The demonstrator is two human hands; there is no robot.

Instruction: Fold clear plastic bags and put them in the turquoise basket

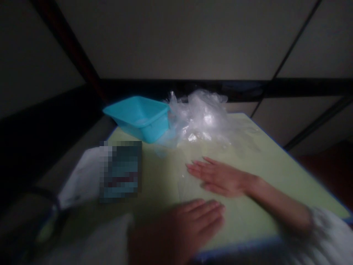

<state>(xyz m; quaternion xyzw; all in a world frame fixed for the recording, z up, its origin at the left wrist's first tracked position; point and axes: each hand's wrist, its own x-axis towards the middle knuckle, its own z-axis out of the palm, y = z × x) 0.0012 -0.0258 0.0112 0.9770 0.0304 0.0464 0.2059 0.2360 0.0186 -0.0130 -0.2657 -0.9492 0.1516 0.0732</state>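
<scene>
My right hand [220, 176] lies palm down on the pale yellow-green tabletop [264, 209], its fingers stretched out and holding nothing. Nearer to me is my left hand [200, 222], slightly blurred, with its fingers extended side by side toward the right and nothing visible in them. Faint edges of a thin clear plastic sheet or bag [182, 182] show on the table by my right fingertips; how far it reaches under the hands I cannot tell. Beyond my right hand sits a crumpled heap of clear plastic bags [205, 117].
A turquoise plastic basin [154, 127] stands at the table's back left, touching or close to the plastic heap. At the left is a pixelated dark teal item [121, 173] beside a white thing [82, 176]. The table has a blue edge, and a pale panelled wall [176, 40] rises behind it.
</scene>
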